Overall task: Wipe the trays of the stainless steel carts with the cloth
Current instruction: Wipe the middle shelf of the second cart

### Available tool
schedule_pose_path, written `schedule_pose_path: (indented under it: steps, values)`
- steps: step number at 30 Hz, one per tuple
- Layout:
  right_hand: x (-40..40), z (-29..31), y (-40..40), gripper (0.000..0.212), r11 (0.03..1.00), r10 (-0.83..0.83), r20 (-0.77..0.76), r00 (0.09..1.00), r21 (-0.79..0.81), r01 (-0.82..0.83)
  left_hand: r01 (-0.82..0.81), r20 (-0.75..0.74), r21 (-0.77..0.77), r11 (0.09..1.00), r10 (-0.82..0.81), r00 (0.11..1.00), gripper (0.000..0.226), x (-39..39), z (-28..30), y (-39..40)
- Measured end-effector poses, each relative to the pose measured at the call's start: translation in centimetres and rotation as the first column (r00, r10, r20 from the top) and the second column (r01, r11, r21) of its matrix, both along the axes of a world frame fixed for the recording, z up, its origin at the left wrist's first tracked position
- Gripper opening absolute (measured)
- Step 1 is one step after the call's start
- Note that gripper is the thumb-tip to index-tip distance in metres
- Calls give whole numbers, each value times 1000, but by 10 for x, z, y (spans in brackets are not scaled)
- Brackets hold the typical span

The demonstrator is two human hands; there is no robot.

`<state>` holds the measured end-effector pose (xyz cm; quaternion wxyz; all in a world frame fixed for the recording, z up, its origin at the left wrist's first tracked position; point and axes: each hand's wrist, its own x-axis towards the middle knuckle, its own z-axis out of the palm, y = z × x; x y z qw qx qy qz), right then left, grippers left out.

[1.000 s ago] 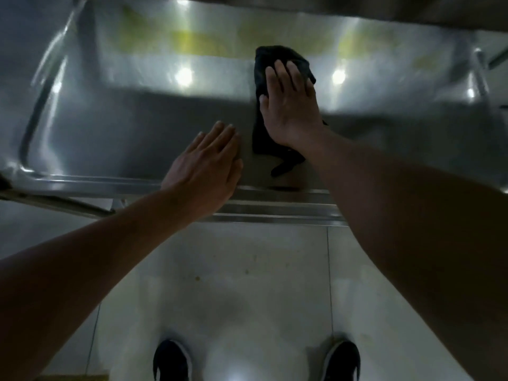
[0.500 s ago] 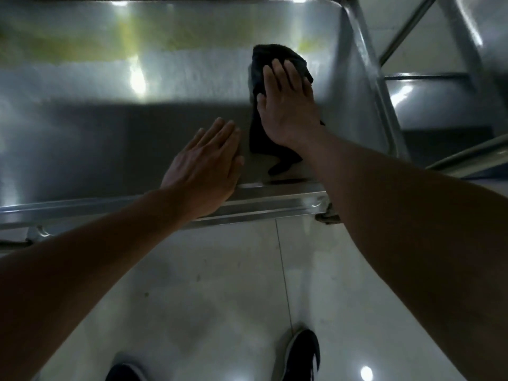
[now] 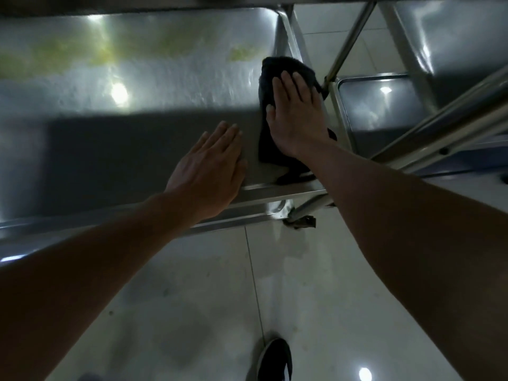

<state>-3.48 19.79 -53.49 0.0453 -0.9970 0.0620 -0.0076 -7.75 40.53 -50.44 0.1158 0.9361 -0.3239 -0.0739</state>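
The right hand (image 3: 295, 116) presses the cloth (image 3: 277, 75) flat-fingered at the tray (image 3: 137, 149)'s right edge, the left hand (image 3: 209, 169) rests spread beside it, and yellowish smears upper left suggest wiping remains unfinished.

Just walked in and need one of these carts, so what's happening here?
A person is wiping a stainless steel cart's tray. The right hand presses flat on a dark cloth at the tray's right end, next to the upright frame post. The left hand rests flat on the tray near its front rim, holding nothing. A second cart's tray sits just to the right. One shoe shows on the tiled floor below.
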Motion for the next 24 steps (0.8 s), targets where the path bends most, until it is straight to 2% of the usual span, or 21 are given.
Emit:
schedule_pose_path:
  steps: [10,17,24]
  values:
    - [-41,-4,2,60,1000,-15,31,999,-12,16,18,1,-5,1000,-18,1000,55,-15,-6,8]
    - [-70,2,31,61,996,-88,-24,996,12,88,7,-7,-15,1000,-7,1000,55,-24,-5,56]
    - [-65,5,92,60,997,-75,-53,996,0,75,-32,-27,-29,999,31,999,56,-25,-5,122]
